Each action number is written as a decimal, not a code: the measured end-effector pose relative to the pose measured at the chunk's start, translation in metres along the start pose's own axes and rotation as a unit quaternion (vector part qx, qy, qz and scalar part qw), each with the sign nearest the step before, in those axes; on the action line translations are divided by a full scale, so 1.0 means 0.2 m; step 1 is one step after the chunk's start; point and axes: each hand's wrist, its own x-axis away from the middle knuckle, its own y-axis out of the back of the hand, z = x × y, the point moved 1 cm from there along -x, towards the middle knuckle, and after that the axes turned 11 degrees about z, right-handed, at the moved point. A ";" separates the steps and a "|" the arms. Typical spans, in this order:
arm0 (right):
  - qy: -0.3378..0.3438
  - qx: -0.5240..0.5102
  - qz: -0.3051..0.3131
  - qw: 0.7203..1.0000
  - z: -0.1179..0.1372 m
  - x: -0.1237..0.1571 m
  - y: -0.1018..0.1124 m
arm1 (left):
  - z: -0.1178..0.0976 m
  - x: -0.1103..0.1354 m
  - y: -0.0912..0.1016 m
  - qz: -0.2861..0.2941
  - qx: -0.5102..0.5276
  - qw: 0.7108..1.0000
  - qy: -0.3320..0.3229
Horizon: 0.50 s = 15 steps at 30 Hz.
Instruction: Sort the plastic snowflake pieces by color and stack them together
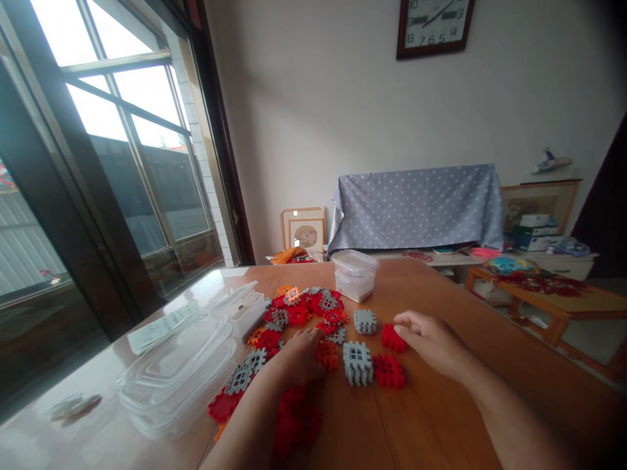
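The right hand (424, 331), half-curled, touches a red stack (392, 339) at its thumb, perhaps steadying it; whether it grips, I can't tell. The left hand (304, 360) bends among loose pieces (296, 316), grasp hidden. Between them, grey stacks (358, 364) stand, seemingly grouped by colour.

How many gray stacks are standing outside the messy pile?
2: one gray stack left of the red stack by the right hand, and another gray stack nearer the camera. The messy pile might hide more.
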 end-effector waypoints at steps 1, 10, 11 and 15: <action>0.004 0.002 0.001 1.000 0.01 0.00 -0.01 | 0.00 0.00 0.00 -0.001 -0.001 1.000 -0.002; 0.008 0.016 0.015 1.000 0.04 0.01 -0.04 | 0.01 0.02 0.02 0.005 0.017 1.000 -0.007; 0.007 0.017 0.015 1.000 0.04 0.01 -0.03 | 0.02 0.03 0.04 0.005 0.028 1.000 -0.002; 0.007 0.010 0.006 1.000 0.03 0.00 -0.03 | 0.07 0.08 0.10 -0.056 0.080 0.995 0.017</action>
